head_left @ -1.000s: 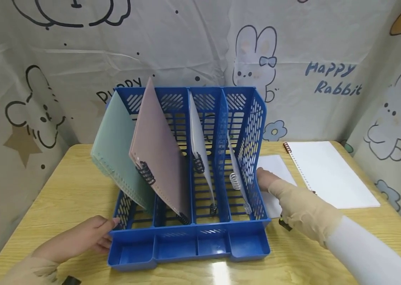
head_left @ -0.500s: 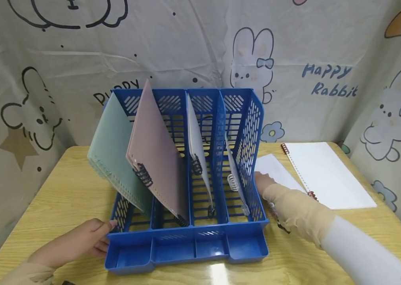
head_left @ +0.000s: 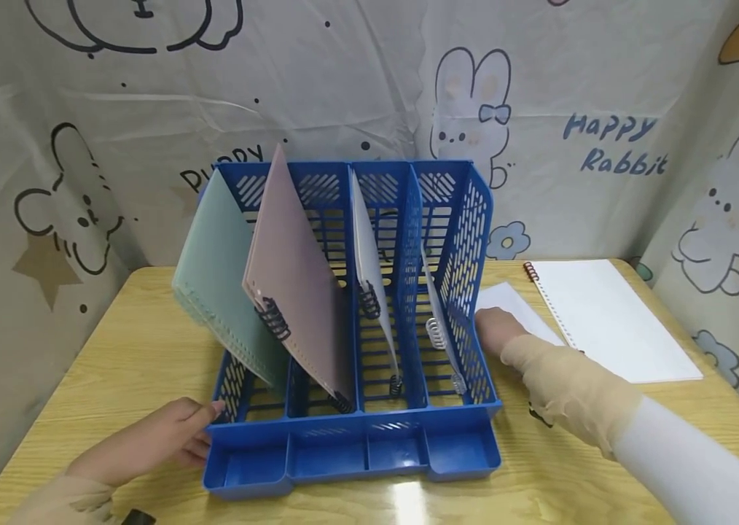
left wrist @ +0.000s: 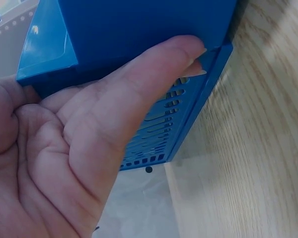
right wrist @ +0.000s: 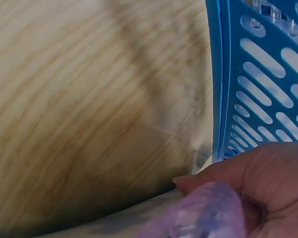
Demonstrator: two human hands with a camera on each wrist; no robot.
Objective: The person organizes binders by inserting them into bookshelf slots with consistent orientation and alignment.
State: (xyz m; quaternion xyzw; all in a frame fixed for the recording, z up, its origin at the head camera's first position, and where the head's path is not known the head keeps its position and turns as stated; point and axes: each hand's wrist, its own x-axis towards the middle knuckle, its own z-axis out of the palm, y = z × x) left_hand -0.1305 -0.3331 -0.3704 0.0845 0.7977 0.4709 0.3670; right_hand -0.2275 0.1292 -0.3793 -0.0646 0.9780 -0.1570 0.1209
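Observation:
A blue plastic file organizer (head_left: 369, 419) stands in the middle of the table, with slotted walls and small front trays. My left hand (head_left: 156, 437) holds its front left corner; in the left wrist view two fingertips (left wrist: 188, 49) lie against the plastic. Beside the organizer's right wall, my right hand (head_left: 501, 332) grips a white notebook (head_left: 527, 313) lying on the table. The right wrist view shows a blurred purplish coil-like part (right wrist: 203, 213) by that hand (right wrist: 268, 183). The hand hides much of this notebook.
A green notebook (head_left: 228, 284), a pink one (head_left: 300, 284), a white one (head_left: 369, 248) and a thin one with a white coil (head_left: 442, 321) lean in the organizer's slots. Another white notebook (head_left: 612, 321) lies at the far right. A printed curtain (head_left: 356, 87) hangs behind the table.
The white notebook under my right hand has turned and shifted a little on the table, and that hand has moved slightly with it. My left hand stays at the organizer's corner.

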